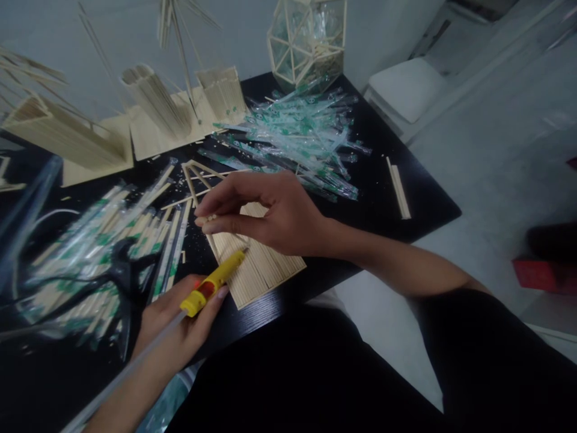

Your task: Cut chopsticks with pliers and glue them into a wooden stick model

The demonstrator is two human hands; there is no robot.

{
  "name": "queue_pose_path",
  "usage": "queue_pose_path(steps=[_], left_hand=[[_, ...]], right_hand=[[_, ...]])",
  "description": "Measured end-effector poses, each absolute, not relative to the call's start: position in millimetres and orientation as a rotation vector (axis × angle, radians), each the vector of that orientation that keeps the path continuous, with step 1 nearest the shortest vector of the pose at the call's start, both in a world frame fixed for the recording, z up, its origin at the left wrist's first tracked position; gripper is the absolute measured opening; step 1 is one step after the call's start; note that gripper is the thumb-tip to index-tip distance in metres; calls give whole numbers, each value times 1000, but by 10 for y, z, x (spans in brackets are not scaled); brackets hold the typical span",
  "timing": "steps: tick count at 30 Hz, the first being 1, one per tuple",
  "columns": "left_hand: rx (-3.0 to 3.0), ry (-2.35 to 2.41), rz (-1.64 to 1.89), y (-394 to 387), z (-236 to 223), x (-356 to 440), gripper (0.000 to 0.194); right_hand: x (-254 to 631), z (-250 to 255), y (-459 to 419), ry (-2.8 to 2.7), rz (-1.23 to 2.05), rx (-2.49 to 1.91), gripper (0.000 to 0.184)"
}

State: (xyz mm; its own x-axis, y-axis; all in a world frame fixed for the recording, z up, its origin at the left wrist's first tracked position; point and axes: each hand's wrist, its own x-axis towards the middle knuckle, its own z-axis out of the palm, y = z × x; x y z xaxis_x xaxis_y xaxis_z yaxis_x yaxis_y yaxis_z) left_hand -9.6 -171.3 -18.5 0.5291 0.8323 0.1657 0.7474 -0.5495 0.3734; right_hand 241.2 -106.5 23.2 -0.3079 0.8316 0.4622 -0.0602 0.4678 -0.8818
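Busy bench (369,201) here! Along the back stand three stick holders (155,105), loose sticks poking out of two, and at the far corner a faceted container (293,51). Crumpled wrappers (302,135) heap up in front of it; two bare sticks (399,191) lie off to the right, and beyond the bench sits a white seat (406,90). Over on the left, wrapped sticks (106,240) crowd right up beside the work, with a dark object (124,261) across them, too blurred to name.

The stick panel (256,273) lies at the front edge, its upper part covered by the right hand (282,210), which also hides some of the stick frame (192,183) behind. The leftmost holder is cut off by the picture's edge.

Now the hands! The right arches over the panel, thumb and fingers pinching a small pale piece (209,219), mostly covered. The left hand (174,319), low at the front, has its fingers wrapped around a yellow tool (195,302), nose angled up over the panel; whether it touches, I can't tell.
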Motion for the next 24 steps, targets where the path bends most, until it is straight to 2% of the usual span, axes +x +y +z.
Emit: queue_pose_path(steps=[4, 9, 24], left_hand=[[2556, 1213, 417, -1743, -272, -105, 12], [2578, 1218, 348, -1763, -351, -176, 13], [2252, 1415, 687, -1776, 8, -246, 14]], right_hand=[[2409, 213, -1065, -1628, 1011, -660, 9], [2398, 193, -1069, -1634, 1000, -652, 9], [2416, 238, -1086, -1647, 934, -759, 10]])
